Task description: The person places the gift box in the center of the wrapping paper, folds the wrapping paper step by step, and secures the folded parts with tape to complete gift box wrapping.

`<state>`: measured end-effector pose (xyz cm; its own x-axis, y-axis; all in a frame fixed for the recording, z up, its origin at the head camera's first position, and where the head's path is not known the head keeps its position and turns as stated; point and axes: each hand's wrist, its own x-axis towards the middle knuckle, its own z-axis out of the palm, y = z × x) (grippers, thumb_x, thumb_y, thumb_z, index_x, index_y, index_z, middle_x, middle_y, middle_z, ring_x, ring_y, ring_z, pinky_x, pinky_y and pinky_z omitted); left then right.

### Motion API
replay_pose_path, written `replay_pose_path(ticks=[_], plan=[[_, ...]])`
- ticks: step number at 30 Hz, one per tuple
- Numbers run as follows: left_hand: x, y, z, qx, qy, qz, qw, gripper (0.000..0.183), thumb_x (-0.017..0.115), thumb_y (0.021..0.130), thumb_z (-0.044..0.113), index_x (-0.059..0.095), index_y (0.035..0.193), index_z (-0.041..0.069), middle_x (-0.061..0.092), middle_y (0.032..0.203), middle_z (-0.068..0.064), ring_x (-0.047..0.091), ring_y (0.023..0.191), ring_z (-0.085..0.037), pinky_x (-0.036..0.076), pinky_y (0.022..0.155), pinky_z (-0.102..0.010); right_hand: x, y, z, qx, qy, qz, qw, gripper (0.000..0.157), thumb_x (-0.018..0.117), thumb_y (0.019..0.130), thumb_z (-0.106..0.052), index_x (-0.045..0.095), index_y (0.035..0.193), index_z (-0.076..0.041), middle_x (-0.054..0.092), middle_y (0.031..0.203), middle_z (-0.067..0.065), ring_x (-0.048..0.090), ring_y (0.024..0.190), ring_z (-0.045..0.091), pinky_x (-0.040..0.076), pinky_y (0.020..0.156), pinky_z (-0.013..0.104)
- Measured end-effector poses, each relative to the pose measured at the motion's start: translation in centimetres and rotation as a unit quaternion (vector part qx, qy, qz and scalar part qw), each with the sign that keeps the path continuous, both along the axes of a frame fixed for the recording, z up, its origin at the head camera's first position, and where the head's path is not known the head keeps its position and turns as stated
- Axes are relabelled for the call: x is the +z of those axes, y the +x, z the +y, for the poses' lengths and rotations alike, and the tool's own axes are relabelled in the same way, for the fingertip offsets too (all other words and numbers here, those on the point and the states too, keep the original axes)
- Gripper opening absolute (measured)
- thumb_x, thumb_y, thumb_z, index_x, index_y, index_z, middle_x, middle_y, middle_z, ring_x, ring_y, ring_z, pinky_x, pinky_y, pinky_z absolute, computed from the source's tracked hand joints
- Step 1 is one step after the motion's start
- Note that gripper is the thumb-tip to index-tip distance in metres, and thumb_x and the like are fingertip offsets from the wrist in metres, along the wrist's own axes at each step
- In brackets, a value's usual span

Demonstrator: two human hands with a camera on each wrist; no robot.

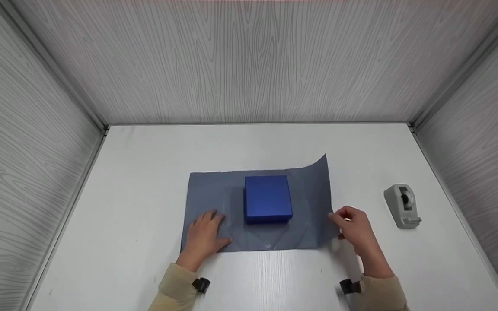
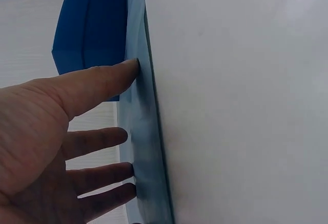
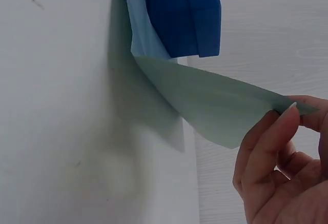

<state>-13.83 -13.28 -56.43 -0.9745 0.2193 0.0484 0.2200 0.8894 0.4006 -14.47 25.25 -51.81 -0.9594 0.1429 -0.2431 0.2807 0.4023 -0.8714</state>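
A blue box (image 1: pixel 267 196) with a lid sits near the middle of a grey-blue sheet of wrapping paper (image 1: pixel 236 235) on the white table. My left hand (image 1: pixel 203 235) rests on the sheet's front left part, fingers spread; in the left wrist view its fingertips (image 2: pixel 130 170) touch the paper beside the box. At the sheet's right side my right hand (image 1: pixel 352 226) pinches the edge between thumb and fingers. That side curves up off the table, its far corner raised. The right wrist view shows the lifted flap (image 3: pixel 205 98) reaching from the box's side to the pinching fingers.
A grey tape dispenser (image 1: pixel 403 206) stands on the table to the right of my right hand. Wood-grain panels (image 1: pixel 249 60) rise behind the table and at both sides. Fold creases (image 1: pixel 268 242) show on the paper in front of the box.
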Motion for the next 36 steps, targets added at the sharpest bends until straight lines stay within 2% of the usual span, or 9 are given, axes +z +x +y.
replay_pose_path(ticks=[4,8,13,16,19,22,25,32,36], plan=[[0.6,-0.3,-0.2,0.008,0.033,-0.030,0.9990,0.061,0.082,0.079,0.030,0.060,0.129,0.002,0.054,0.132,-0.021,0.051,0.122,-0.040,0.040,0.096,-0.060,0.4,0.1,-0.9,0.004,-0.014,0.016,1.000,0.013,0.063,0.095,-0.014,0.062,0.089,-0.002,0.053,0.084,0.010,0.048,0.068,0.021,0.051,0.057,0.031],[1.5,-0.7,-0.1,0.023,0.077,-0.035,0.9961,0.053,0.079,0.084,0.023,0.060,0.129,0.003,0.057,0.129,-0.017,0.055,0.119,-0.036,0.044,0.096,-0.054,0.9,0.1,-2.1,0.015,-0.024,0.038,0.999,0.014,0.066,0.094,-0.013,0.062,0.086,-0.002,0.054,0.081,0.010,0.050,0.066,0.021,0.050,0.055,0.031],[3.0,-1.2,1.2,0.031,0.131,0.010,0.9908,0.038,0.074,0.089,0.020,0.065,0.122,0.005,0.063,0.119,-0.013,0.061,0.110,-0.030,0.050,0.089,-0.046,1.3,0.1,-3.9,0.036,-0.034,0.064,0.997,0.015,0.069,0.092,-0.011,0.061,0.082,-0.003,0.054,0.077,0.010,0.053,0.063,0.022,0.049,0.051,0.030],[4.0,-1.6,2.4,0.007,0.175,0.050,0.9832,0.029,0.071,0.091,0.019,0.068,0.115,0.003,0.067,0.110,-0.012,0.064,0.100,-0.028,0.053,0.083,-0.044,1.5,0.1,-5.1,0.053,-0.040,0.075,0.995,0.016,0.070,0.090,-0.011,0.061,0.080,-0.004,0.055,0.075,0.010,0.055,0.063,0.027,0.047,0.049,0.029],[4.8,-2.0,3.8,-0.029,0.235,0.065,0.9693,0.023,0.069,0.094,0.017,0.069,0.109,0.000,0.068,0.103,-0.010,0.065,0.092,-0.025,0.054,0.079,-0.043,1.6,0.1,-6.3,0.070,-0.040,0.089,0.993,0.015,0.070,0.089,-0.009,0.061,0.078,-0.006,0.055,0.072,0.009,0.054,0.060,0.027,0.044,0.048,0.028],[5.5,-2.3,5.2,-0.048,0.291,0.047,0.9543,0.020,0.066,0.095,0.018,0.070,0.105,0.001,0.069,0.097,-0.006,0.065,0.087,-0.020,0.054,0.077,-0.039,1.6,0.2,-7.5,0.086,-0.021,0.111,0.990,0.016,0.071,0.088,-0.009,0.061,0.076,-0.007,0.055,0.069,0.006,0.050,0.059,0.020,0.042,0.050,0.027],[6.1,-2.8,6.5,-0.051,0.325,0.018,0.9443,0.020,0.064,0.097,0.022,0.072,0.104,0.004,0.069,0.092,-0.002,0.064,0.082,-0.014,0.054,0.075,-0.034,1.5,0.1,-8.4,0.099,0.008,0.130,0.987,0.017,0.073,0.087,-0.009,0.062,0.074,-0.009,0.054,0.067,0.002,0.050,0.060,0.017,0.043,0.053,0.027],[6.4,-3.8,9.0,-0.045,0.370,-0.039,0.9270,0.022,0.063,0.098,0.024,0.071,0.104,0.004,0.071,0.086,0.001,0.067,0.075,-0.016,0.053,0.068,-0.030,1.5,0.3,-10.4,0.131,0.036,0.156,0.978,0.018,0.074,0.086,-0.009,0.061,0.073,-0.010,0.055,0.065,-0.001,0.051,0.058,0.014,0.043,0.052,0.026],[6.2,-4.3,9.8,-0.035,0.386,-0.047,0.9206,0.023,0.067,0.095,0.019,0.068,0.109,0.001,0.072,0.085,-0.001,0.066,0.072,-0.015,0.052,0.065,-0.029,1.5,0.5,-11.1,0.153,0.043,0.167,0.973,0.019,0.072,0.086,-0.008,0.060,0.072,-0.010,0.054,0.064,-0.003,0.049,0.056,0.012,0.042,0.051,0.026]])
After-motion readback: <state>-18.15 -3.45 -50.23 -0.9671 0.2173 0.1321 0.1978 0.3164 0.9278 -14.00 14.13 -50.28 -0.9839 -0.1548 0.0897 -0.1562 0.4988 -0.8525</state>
